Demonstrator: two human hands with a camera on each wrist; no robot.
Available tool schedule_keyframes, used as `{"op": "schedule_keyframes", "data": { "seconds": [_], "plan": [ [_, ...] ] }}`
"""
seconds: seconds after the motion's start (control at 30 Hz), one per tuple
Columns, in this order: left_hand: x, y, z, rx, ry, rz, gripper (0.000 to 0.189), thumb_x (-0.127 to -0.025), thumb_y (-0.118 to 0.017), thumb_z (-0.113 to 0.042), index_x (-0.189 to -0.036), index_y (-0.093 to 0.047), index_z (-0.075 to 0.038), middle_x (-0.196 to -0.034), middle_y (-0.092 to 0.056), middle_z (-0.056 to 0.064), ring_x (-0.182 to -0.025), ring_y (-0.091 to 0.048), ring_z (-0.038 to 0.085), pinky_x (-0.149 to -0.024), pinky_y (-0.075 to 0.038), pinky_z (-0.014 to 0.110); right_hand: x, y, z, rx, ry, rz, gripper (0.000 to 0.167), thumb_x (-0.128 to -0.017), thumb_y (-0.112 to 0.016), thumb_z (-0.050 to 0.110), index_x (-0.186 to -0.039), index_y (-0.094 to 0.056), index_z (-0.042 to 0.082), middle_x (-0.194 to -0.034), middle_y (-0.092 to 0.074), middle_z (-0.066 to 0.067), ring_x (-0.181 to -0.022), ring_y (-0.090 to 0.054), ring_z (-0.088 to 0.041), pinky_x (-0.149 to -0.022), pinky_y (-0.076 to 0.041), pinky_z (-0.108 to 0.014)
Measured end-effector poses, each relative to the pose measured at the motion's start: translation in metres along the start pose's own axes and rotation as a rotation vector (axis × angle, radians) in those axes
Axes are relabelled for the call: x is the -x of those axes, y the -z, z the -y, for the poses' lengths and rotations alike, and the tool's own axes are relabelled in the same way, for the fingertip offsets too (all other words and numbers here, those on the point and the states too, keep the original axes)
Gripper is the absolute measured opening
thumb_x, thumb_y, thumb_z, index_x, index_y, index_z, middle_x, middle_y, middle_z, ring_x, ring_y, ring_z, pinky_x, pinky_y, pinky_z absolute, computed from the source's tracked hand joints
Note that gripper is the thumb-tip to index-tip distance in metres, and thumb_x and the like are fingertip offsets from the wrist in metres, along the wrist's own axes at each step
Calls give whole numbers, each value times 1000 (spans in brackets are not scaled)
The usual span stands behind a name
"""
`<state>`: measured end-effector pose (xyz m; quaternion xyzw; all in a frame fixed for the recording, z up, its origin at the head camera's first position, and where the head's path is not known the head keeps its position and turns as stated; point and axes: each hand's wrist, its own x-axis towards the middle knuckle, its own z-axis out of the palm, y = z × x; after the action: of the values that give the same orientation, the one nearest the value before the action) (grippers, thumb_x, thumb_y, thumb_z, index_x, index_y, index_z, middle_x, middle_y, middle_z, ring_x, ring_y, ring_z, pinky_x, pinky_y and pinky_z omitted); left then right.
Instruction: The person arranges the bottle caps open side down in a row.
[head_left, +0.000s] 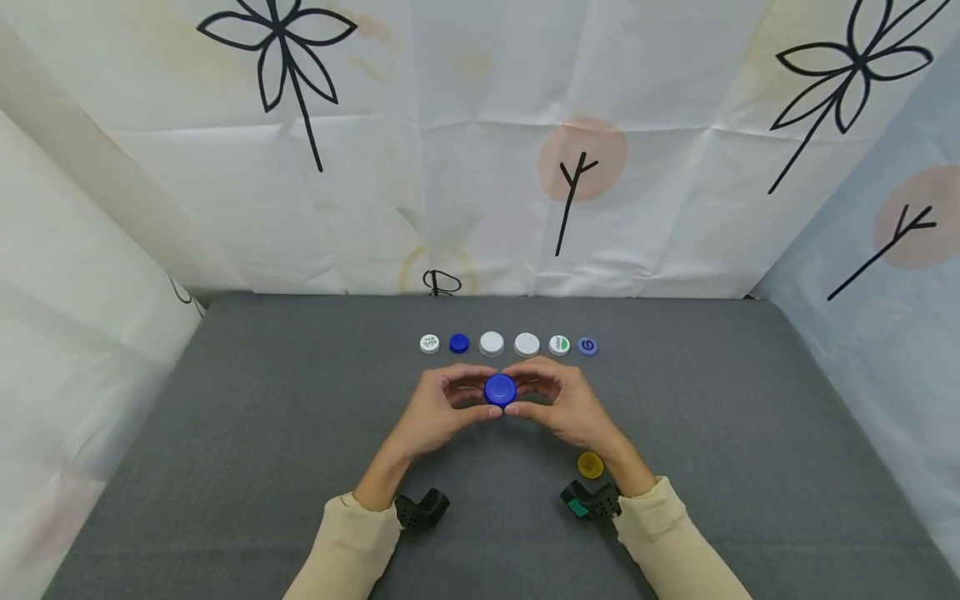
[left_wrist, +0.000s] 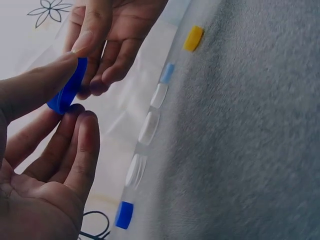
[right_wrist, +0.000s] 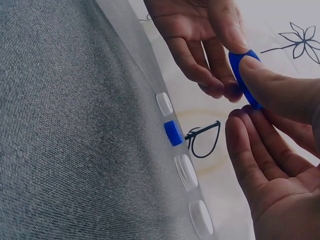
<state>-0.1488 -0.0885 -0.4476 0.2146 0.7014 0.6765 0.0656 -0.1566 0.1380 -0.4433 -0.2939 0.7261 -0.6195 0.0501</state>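
A round blue bottle cap (head_left: pixel 499 390) is held up off the table between both hands. My left hand (head_left: pixel 438 410) pinches its left side, the thumb at the near edge and the fingers curved behind. On the other side my right hand (head_left: pixel 567 406) pinches it in the same way, so the two thumb tips nearly meet. In the left wrist view the blue cap (left_wrist: pixel 70 87) stands on edge between thumb and fingertips. The right wrist view shows the same cap (right_wrist: pixel 244 77), partly covered by the right thumb.
Beyond the hands several caps lie in a row: a printed white one (head_left: pixel 429 343), a blue one (head_left: pixel 459 342), plain white ones (head_left: pixel 527 344), a white-and-green one (head_left: pixel 559 345) and a light blue one (head_left: pixel 587 346). A yellow cap (head_left: pixel 590 465) lies beside the right wrist on the grey table (head_left: pixel 262 450).
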Motion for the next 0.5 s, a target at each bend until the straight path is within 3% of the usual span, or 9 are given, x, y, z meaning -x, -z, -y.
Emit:
{"op": "schedule_keyframes", "data": {
  "seconds": [0.27,0.5],
  "plan": [
    [1,6,-3,-136,-25,18,43,-81,-85,-1,-121,-69,3,-115,-70,15,-101,-69,24,-91,-55,38,-1,-2,3,8,11,11,41,-84,-79,-8,-123,-66,-6,-114,-65,-18,-103,-66,-26,-92,-54,-43],
    [3,15,-5,-175,22,-4,41,-80,-86,-3,-119,-70,-1,-113,-71,9,-99,-69,20,-91,-55,39,0,-3,5,36,0,-5,41,-83,-79,-7,-122,-66,-8,-113,-65,-19,-102,-65,-34,-91,-55,-37]
  ]
}}
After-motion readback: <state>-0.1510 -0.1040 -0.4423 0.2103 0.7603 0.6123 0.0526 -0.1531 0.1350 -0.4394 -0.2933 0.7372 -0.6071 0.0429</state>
